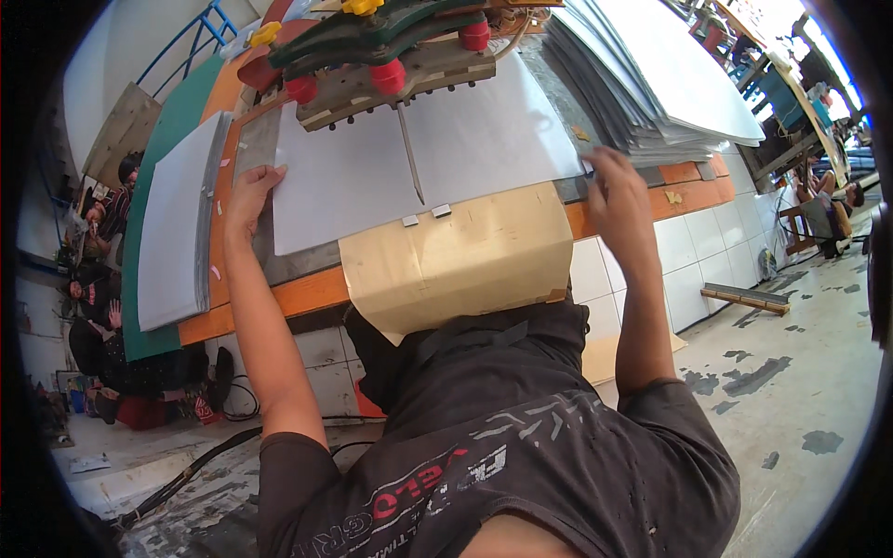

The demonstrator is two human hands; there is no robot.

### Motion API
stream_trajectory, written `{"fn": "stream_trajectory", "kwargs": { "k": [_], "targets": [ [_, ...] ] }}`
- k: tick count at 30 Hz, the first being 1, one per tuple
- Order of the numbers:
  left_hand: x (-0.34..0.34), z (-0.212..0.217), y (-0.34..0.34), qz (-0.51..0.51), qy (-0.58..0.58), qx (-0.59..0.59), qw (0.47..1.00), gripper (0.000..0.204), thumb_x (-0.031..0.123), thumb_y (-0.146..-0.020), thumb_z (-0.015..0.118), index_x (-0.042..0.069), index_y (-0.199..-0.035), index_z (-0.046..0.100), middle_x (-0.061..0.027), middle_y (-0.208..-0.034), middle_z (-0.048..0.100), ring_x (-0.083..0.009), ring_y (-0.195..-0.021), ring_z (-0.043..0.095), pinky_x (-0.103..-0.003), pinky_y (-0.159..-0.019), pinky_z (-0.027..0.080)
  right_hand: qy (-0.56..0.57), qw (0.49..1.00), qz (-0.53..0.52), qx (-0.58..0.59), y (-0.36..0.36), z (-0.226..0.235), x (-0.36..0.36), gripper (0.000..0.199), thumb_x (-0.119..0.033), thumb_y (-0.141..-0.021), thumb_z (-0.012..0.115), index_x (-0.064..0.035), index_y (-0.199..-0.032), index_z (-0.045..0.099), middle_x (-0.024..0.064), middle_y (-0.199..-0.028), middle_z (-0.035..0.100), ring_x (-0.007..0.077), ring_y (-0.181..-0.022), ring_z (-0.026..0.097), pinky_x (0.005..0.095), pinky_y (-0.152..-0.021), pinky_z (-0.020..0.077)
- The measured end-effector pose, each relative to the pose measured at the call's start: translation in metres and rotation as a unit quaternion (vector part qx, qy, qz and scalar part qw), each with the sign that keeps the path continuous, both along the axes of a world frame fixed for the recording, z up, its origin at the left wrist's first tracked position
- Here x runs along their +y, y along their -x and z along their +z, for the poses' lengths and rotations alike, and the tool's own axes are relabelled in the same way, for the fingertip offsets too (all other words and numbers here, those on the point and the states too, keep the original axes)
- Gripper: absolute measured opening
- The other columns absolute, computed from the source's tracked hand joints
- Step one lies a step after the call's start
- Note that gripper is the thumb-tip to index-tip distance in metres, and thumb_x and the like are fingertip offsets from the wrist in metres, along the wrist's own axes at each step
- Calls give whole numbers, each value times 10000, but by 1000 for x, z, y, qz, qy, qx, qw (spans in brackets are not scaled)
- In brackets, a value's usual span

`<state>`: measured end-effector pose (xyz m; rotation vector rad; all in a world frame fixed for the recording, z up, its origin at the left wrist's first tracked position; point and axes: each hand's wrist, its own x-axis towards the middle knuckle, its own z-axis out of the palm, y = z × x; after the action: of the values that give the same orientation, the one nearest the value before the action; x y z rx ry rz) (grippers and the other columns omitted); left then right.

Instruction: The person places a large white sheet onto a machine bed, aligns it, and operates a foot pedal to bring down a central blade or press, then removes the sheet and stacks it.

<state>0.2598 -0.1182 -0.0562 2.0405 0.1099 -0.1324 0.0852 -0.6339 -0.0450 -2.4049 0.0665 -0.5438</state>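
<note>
A large white sheet (pixel 363 186) lies flat under a press head with a dark green frame (pixel 391 42), red round mounts and a wooden block. My left hand (pixel 253 197) is at the sheet's left edge, its fingers closed together with the tips on that edge. Beside the right corner is my right hand (pixel 618 195), fingers bent and thumb apart from them; a small pale tab (pixel 588 167) shows by its fingertips. From the block a thin pointed rod (pixel 410 153) reaches over the sheet. Two small light blocks (pixel 441 211) sit at the sheet's near edge.
Tan cardboard (pixel 456 260) hangs over the orange table edge (pixel 307 296) against my waist. A tall stack of sheets (pixel 670 84) stands at right, and a stack of white sheets (pixel 177 219) lies on a green board (pixel 139 321) at left. Other people sit farther off on both sides.
</note>
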Motion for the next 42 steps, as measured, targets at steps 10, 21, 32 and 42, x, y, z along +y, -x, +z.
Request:
{"fn": "stream_trajectory", "kwargs": {
  "k": [10,21,32,42],
  "targets": [
    [1,1,-1,9,-3,7,1000,258,298,-975,699,50,-904,715,23,-759,647,-68,-648,567,-233,-617,424,200,977,67,18,-208,2,-18,411,-36,-866,533,-25,-1253,673,247,-1090,725,423,-1066,680,483,-922,542],
    [0,0,-3,-4,-4,-3,1000,244,293,-967,709,65,-880,706,29,-739,637,-64,-618,547,-231,-572,399,283,949,-26,135,-271,-26,-18,637,-91,-931,448,-383,-1489,548,271,-1597,359,486,-1317,526,486,-1120,456],
    [2,0,4,11,2,5,1000,246,309,-965,710,75,-890,702,35,-736,638,-59,-594,544,-229,-545,387,277,947,-15,163,-264,-16,-2,511,-192,-1012,444,-372,-1477,551,194,-1480,480,435,-1325,522,508,-1100,478],
    [-3,-9,-9,-15,3,-39,999,284,301,-987,684,47,-859,689,36,-737,619,-59,-620,527,-245,-580,389,243,968,-11,59,-264,-32,-34,634,-82,-927,509,-291,-1525,501,280,-1487,503,503,-1261,566,488,-1062,496]
  ]
}}
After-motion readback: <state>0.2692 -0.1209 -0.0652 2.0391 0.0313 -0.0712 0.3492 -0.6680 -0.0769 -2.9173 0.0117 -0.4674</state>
